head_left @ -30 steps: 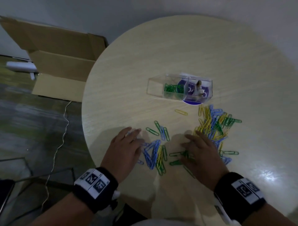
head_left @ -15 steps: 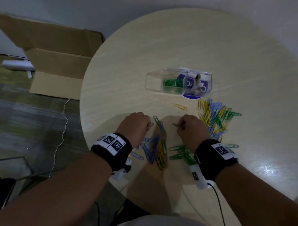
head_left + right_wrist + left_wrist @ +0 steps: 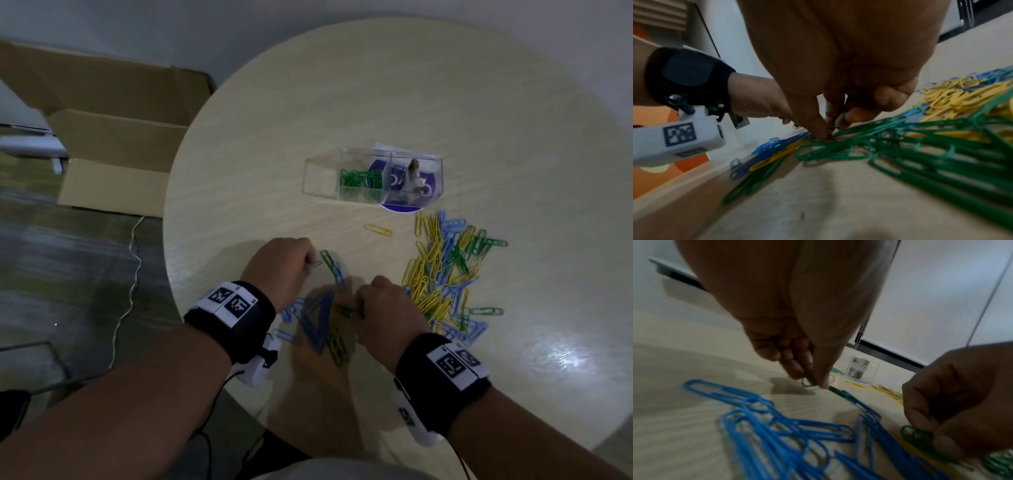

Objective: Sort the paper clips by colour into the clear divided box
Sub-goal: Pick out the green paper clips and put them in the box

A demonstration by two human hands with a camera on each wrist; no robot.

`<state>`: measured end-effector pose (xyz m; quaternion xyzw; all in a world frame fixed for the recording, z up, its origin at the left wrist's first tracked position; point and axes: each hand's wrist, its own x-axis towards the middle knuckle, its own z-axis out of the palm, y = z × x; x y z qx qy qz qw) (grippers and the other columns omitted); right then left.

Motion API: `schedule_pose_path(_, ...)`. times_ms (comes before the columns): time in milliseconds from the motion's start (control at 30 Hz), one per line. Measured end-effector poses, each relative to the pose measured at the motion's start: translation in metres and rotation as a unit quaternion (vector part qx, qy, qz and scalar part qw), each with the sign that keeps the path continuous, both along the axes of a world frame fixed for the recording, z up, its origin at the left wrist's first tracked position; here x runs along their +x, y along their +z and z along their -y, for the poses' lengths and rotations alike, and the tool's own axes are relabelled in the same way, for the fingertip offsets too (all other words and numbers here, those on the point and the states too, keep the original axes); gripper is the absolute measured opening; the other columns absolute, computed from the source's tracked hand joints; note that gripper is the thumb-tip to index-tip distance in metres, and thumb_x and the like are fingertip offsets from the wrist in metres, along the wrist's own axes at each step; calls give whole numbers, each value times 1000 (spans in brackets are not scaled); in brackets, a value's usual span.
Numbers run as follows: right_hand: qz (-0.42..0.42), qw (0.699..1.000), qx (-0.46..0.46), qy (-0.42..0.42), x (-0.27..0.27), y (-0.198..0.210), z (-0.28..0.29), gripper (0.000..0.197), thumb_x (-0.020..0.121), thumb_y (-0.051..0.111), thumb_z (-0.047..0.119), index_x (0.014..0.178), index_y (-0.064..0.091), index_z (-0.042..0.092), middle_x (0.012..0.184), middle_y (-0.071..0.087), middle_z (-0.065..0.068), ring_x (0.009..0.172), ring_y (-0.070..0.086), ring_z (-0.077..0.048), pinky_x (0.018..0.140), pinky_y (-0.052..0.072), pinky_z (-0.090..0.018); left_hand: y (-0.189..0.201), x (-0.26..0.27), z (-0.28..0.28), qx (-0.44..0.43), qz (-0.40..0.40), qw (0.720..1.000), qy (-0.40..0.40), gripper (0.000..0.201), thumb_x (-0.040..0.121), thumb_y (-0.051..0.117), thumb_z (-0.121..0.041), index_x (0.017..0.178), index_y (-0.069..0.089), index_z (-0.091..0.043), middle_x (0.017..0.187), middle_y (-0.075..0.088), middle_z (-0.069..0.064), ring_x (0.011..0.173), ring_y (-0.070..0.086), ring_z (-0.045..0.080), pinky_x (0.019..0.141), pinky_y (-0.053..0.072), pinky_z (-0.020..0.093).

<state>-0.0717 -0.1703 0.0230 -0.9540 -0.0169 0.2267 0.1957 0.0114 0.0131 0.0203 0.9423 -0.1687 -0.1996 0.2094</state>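
Green clips: left hand (image 3: 797,344) pinches one thin green wire paper clip (image 3: 807,382); right hand (image 3: 838,97) pinches another (image 3: 833,129).
Reason: probably both go to the clear divided plastic box (image 3: 373,180).

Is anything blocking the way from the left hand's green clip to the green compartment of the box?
Nothing visible: bare table lies between the left hand, pinching a green clip, and the clear divided box.

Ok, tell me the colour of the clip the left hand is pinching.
Green. The left hand pinches a green paper clip, clearest in the left wrist view.
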Motion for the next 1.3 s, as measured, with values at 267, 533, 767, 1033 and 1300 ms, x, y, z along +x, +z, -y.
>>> schedule_pose_path(267,-13,998,-55,11,10,1,21,19,80,55,26,91,59,12,98,55,-12,95,53,-33,83,44,-37,-7,12,6,31,37,997,-61,9,88,64,-23,96,66,-18,93,58,4,92,51,27,79,44,39)
schedule_pose_path(533,21,999,7,-27,11,9,36,12,84,55,25,88,56,14,92,59,-8,90,53,-30,77,43,-37,2,4,-12,9,11,1000,-22,4,85,63,-18,86,59,-17,83,58,1,81,57,26,69,44,34)
schedule_pose_path(767,82,959,166,-213,64,38,64,9,78,69,19,79,62,25,71,67,8,69,62,-13,63,45,-23,29,36,23,-158,27,977,138,7,88,69,-28,92,69,-23,83,66,-6,78,64,14,75,53,31)
schedule_pose_path(1033,98,941,184,-268,154,43,61,7,76,64,21,69,66,20,70,71,-1,74,68,-23,74,57,-37,27,97,81,-193,61,954,220,14,87,69,-33,86,68,-19,85,72,1,73,68,19,73,57,35)
schedule_pose_path(1300,129,942,178,-255,87,49,73,14,84,61,21,93,71,23,83,72,4,79,67,-17,76,54,-31,30,56,54,-149,125,975,111,16,95,55,-24,103,69,-20,101,65,0,85,61,19,79,47,28)
